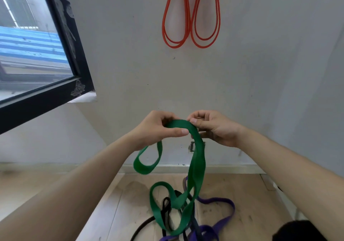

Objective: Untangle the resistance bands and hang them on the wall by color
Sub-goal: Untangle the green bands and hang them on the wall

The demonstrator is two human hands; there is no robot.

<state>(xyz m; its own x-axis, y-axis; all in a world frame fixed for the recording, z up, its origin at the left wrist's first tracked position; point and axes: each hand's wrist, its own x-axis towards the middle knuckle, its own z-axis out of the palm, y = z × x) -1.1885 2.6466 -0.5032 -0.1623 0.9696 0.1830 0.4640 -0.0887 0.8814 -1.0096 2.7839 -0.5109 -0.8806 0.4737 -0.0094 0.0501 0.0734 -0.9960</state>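
On the floor (247, 199), a purple band (224, 220) and a black band (166, 208) lie tangled with the lower loops of the green band (197, 158). The green band rises to chest height, where the left hand (156, 130) curls round its top and the right hand (214, 127) pinches it beside the left. Beyond, two red bands (202, 46) hang on the wall (264, 63), right of a window (33, 50).

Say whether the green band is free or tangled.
Tangled: held by left hand and right hand, green band loops among black bands and purple band.
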